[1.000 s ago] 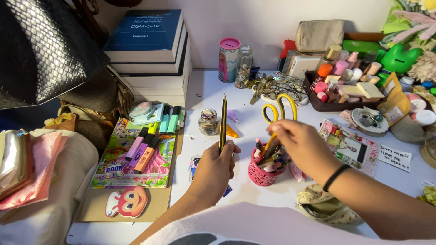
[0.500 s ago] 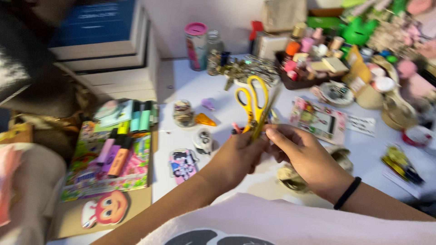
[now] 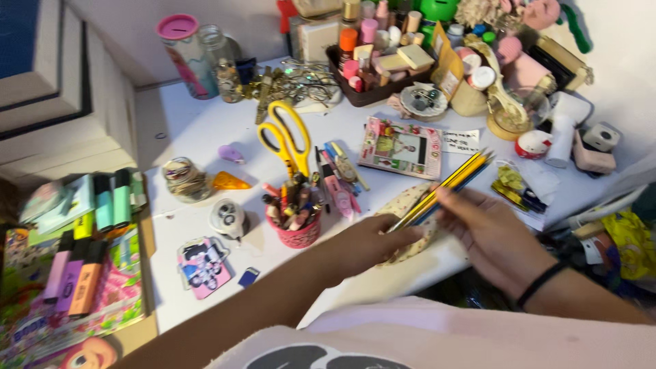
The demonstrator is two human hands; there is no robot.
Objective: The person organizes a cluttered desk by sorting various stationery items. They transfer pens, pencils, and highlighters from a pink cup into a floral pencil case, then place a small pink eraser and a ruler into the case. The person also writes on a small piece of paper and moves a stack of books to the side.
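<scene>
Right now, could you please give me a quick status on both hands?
Left hand and right hand both grip the bundle of yellow pencils. Floral fabric pouch beneath. Pink mesh pen cup close left.

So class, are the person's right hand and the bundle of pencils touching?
Touching. The head view shows the right hand with its fingers closed around the lower end of the bundle of pencils.

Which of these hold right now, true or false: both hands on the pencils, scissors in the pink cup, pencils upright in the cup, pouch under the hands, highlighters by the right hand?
1. Both hands, left hand and right hand, hold the pencils. True.
2. The scissors stand in the pink cup. True.
3. The pencils stand upright in the cup. False: they are held slanted, outside it.
4. The pouch lies under the hands. True.
5. The highlighters lie by the right hand. False: they lie far left.
</scene>
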